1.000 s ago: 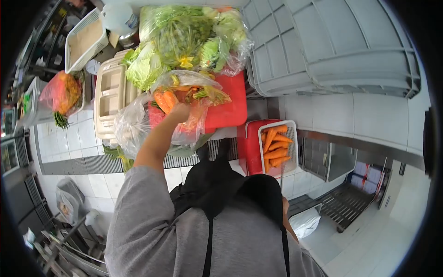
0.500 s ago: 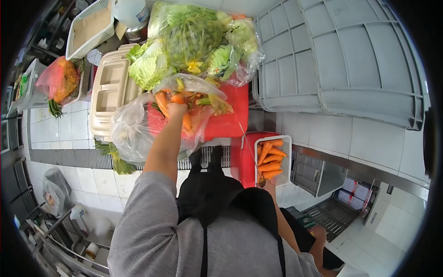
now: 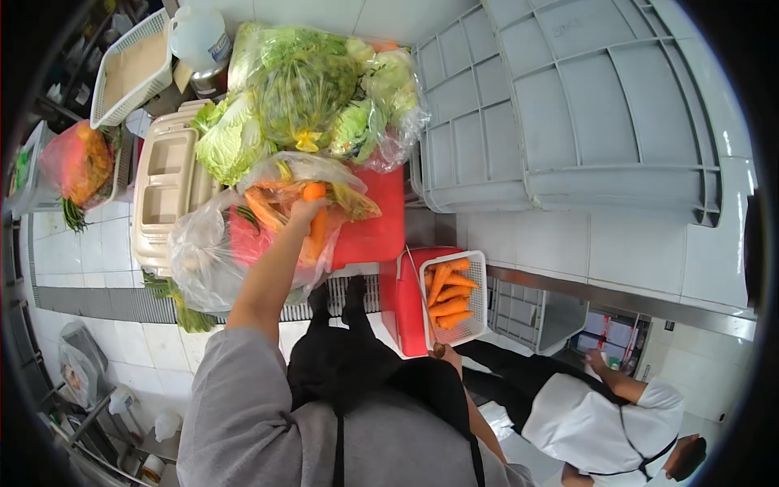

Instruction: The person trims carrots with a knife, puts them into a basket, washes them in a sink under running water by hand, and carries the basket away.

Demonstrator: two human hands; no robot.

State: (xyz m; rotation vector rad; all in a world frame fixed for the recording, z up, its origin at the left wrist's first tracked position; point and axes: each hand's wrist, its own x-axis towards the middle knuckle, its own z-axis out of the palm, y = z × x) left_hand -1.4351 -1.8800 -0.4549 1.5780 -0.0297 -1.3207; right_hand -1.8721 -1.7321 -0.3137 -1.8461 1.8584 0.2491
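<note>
My left hand (image 3: 305,211) is closed round a carrot (image 3: 315,191) at the opened plastic bag (image 3: 276,169), its end pointing up. More carrots (image 3: 261,208) and some green stalks lie in that bag, on a red surface (image 3: 381,213). Lower right, my right hand (image 3: 448,357) grips the brown handle of a long, thin knife (image 3: 439,350), its blade seen nearly edge-on. Just beyond this hand, a white basket (image 3: 477,284) holds several carrots (image 3: 449,307) beside a red stool or box (image 3: 389,304).
Bagged greens (image 3: 304,97) and cabbage (image 3: 231,146) lie behind the carrot bag. Beige trays (image 3: 154,219) are at the left, large grey crates (image 3: 568,122) at the right. A co-worker in a white shirt (image 3: 576,422) is at the lower right.
My left hand has shifted slightly in the bag, and the carrot end now shows above it. The view has moved, and more of the co-worker has come into sight.
</note>
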